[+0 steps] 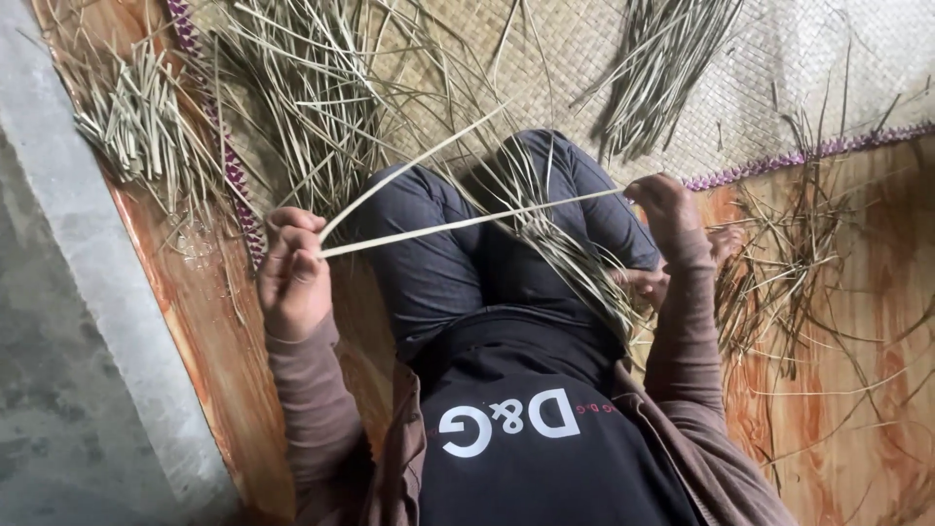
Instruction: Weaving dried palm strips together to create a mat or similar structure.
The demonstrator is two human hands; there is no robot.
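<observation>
left hand [292, 273] at 9 o'clock, fist closed, pinching the ends of two pale reed strips [458, 222]; forearm bent up from our lap. strips fan from that fist: one runs to 3 o'clock into our right hand [667, 209], fingers curled shut on its far end, wrist bent; the other angles toward 1 o'clock, free end. both cross above our dark trousers [438, 263]. loose reeds [302, 88] lie on the woven mat [584, 39] at 12 o'clock.
</observation>
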